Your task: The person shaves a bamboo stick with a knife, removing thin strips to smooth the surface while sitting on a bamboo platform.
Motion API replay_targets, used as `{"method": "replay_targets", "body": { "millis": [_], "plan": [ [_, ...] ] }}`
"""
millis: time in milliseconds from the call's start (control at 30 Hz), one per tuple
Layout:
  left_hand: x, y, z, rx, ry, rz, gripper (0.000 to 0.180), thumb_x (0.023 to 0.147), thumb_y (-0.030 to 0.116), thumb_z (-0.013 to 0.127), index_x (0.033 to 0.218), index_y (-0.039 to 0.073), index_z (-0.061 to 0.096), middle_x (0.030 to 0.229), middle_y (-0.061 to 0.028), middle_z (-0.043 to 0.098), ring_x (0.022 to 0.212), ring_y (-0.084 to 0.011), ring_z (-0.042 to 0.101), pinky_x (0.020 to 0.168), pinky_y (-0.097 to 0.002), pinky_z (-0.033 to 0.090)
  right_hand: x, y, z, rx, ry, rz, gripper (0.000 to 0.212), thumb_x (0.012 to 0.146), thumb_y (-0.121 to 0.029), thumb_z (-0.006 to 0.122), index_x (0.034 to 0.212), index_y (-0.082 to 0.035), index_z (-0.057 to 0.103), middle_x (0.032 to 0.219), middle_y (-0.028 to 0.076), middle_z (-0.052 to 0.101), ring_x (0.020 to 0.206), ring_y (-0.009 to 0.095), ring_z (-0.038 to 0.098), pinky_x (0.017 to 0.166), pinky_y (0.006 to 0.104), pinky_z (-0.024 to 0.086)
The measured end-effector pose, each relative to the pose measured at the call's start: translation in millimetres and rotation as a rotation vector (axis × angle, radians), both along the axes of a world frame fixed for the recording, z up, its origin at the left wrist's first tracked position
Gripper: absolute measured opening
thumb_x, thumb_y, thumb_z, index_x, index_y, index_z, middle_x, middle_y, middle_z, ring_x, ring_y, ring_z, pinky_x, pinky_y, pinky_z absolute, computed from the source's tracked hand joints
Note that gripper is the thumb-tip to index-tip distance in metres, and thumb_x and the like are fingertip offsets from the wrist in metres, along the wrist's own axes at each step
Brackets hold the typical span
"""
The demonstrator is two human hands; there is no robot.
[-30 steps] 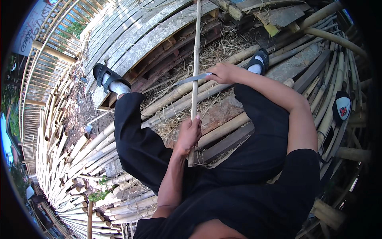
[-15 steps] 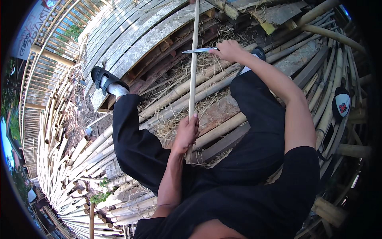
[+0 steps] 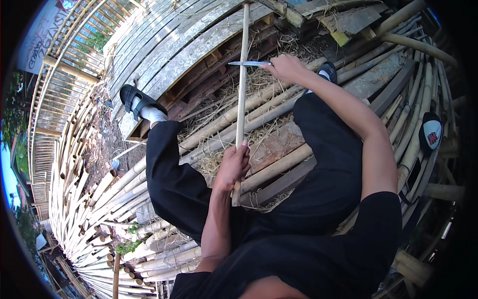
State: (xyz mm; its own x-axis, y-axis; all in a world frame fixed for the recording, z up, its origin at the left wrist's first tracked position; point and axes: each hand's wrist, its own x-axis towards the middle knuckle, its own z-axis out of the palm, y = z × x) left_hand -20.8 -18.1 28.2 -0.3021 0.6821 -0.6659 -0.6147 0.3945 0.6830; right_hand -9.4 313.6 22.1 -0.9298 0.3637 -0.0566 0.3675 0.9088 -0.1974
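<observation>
My left hand [image 3: 234, 165] is closed around the lower part of a long, pale bamboo strip [image 3: 242, 99], whose short end sticks out below my fist. The strip runs away from me, over the straw-like shavings [image 3: 214, 162], toward a wooden platform. In my right hand [image 3: 288, 69] is a knife [image 3: 249, 64], its handle mostly hidden by my fingers. The blade points left and lies crosswise against the upper part of the strip.
A grey plank platform [image 3: 164, 60] stands ahead, my left sandal [image 3: 139, 102] at its edge. Bamboo poles [image 3: 269, 102] lie between my legs, with many more [image 3: 84, 224] stacked at left. A bamboo fence [image 3: 55, 104] rises at far left. A black and white cap [image 3: 430, 130] rests at right.
The view has shifted slightly, and the strip's far tip now shows. The knife remains across the strip at nearly the same spot. My left hand keeps its hold.
</observation>
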Motion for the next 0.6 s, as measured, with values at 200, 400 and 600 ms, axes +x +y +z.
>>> {"method": "replay_targets", "body": {
  "millis": [200, 400, 600],
  "plan": [
    [4.4, -7.6, -2.2, -0.013, 0.034, -0.021, 0.037, 0.101, 0.034, 0.042, 0.073, 0.012, 0.04, 0.048, 0.0072, 0.027, 0.034, -0.0053, 0.024, 0.031, -0.0248, 0.019, 28.3, -72.9, -16.5, -0.354, -0.068, 0.398, 0.052, 0.097, -0.048, 0.039, 0.095, -0.001, 0.061, 0.079, 0.025, 0.064, 0.08, 0.043, 0.063, 0.074, 0.0517, 0.05],
    [0.5, -11.0, -2.3, 0.015, 0.031, -0.009, 0.036, 0.1, 0.035, 0.045, 0.074, 0.011, 0.04, 0.048, 0.0068, 0.028, 0.033, -0.0054, 0.024, 0.029, -0.0241, 0.02, 4.4, 76.8, -1.6, 0.036, 0.009, -0.334, 0.052, 0.099, -0.043, 0.036, 0.093, 0.002, 0.061, 0.085, 0.025, 0.065, 0.082, 0.043, 0.064, 0.071, 0.0536, 0.051],
    [1.4, -8.5, -4.9, 0.008, -0.026, -0.017, 0.037, 0.1, 0.039, 0.045, 0.075, 0.011, 0.043, 0.047, 0.0065, 0.027, 0.034, -0.0054, 0.023, 0.031, -0.0234, 0.019, 14.2, 3.7, -26.7, -0.446, 0.077, -0.288, 0.057, 0.098, -0.048, 0.038, 0.08, 0.003, 0.055, 0.065, 0.021, 0.056, 0.064, 0.039, 0.054, 0.065, 0.0461, 0.042]
  ]
}}
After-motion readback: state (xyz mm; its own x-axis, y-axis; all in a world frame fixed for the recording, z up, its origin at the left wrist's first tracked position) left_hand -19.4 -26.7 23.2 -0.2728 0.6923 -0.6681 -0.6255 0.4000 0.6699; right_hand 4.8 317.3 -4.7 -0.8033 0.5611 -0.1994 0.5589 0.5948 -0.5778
